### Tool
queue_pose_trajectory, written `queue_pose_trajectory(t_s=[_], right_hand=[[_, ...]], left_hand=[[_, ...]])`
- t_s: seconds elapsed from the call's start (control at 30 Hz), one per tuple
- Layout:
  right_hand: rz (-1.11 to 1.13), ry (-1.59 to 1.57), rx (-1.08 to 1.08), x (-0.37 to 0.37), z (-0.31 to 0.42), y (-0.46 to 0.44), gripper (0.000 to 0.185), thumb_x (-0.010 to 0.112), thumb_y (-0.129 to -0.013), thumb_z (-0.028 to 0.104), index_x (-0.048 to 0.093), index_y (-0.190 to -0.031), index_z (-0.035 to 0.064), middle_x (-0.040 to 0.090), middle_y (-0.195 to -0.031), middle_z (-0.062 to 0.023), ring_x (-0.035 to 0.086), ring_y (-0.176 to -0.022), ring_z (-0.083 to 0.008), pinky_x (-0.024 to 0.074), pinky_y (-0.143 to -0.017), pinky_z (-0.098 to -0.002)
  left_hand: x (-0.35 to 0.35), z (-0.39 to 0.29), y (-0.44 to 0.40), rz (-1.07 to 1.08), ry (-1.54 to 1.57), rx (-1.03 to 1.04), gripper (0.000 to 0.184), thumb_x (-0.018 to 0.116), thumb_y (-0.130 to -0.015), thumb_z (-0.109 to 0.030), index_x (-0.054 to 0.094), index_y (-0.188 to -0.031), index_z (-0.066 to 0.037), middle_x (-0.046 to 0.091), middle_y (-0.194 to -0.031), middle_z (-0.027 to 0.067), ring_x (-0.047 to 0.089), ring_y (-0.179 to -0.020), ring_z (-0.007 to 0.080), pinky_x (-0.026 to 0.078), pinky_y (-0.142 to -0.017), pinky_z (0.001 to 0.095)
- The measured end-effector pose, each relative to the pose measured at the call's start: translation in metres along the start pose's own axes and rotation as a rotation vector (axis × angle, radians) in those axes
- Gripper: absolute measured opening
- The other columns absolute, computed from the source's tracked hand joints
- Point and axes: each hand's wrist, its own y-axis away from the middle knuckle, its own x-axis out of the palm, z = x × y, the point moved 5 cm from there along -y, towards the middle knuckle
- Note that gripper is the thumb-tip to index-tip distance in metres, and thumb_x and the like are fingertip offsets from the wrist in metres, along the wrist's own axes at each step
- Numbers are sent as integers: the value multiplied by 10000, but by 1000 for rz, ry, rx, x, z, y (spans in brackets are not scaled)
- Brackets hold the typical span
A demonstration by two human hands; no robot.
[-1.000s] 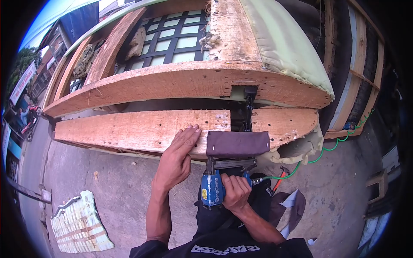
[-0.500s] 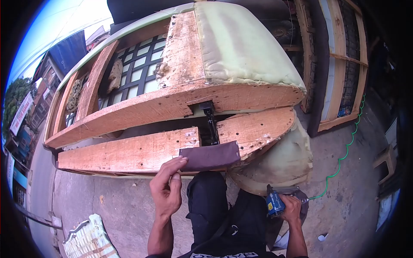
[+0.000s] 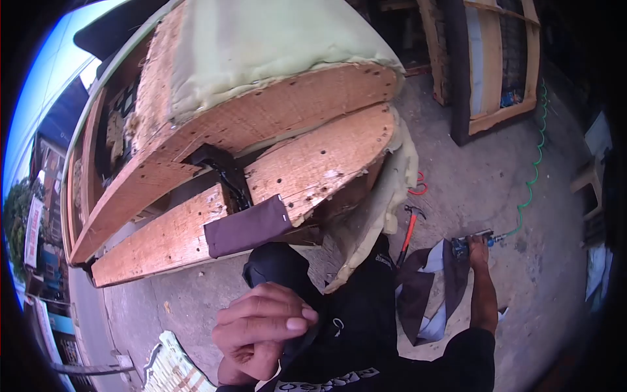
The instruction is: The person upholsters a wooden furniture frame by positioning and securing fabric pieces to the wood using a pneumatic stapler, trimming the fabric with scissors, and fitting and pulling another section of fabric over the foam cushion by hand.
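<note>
My left hand (image 3: pixel 261 326) is raised in front of my lap, fingers curled and pressed together; nothing shows in it. Low on the right, my right hand (image 3: pixel 479 250) grips a blue air staple gun (image 3: pixel 461 248), which is down by the floor beside dark fabric pieces (image 3: pixel 414 294) with white parts. A purple-brown fabric strip (image 3: pixel 247 228) lies across the lower wooden rail (image 3: pixel 313 157) of a sofa frame, a staple showing at its right end. Behind the strip, a black metal hinge (image 3: pixel 225 171) joins the two wooden parts.
Pale green foam (image 3: pixel 281 39) covers the frame's upper part, and a loose foam flap (image 3: pixel 379 209) hangs at its right end. A claw hammer (image 3: pixel 409 228) with an orange handle lies on the concrete. A green coiled hose (image 3: pixel 537 170) runs to the staple gun. Another wooden frame (image 3: pixel 486 124) stands behind.
My left hand has left the fabric strip and drawn back toward my body, its fingers now curled. My right hand has carried the staple gun outward to the right. The view has turned right.
</note>
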Motion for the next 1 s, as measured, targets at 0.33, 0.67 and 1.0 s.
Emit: queue_pose_trajectory(t_s=[0.33,0.67,1.0], right_hand=[[185,137,-7,2,-47,20,481,527,-925,86,606,-1394,155,549,-1471,-148,431,-1465,-308,340,-1210,-448],[354,21,278,71,-92,50,742,573,-856,-46,428,-1558,147,471,-1556,-214,639,-1232,-392,527,-1044,-470],[109,-296,790,-2,121,71,748,690,-952,342,347,-1599,186,422,-1588,-184,479,-1388,-404,406,-1096,-639]], left_hand=[[71,86,73,525,-457,-457,456,546,-724,170,756,-1094,6,753,-1095,148,731,-951,284,575,-866,356],[66,75,59,268,-570,23,475,649,-643,102,757,-1097,13,681,-899,117,646,-702,222,523,-607,310],[67,74,36,314,-663,-62,352,629,-802,95,725,-1128,5,681,-1066,149,679,-931,279,556,-807,356]])
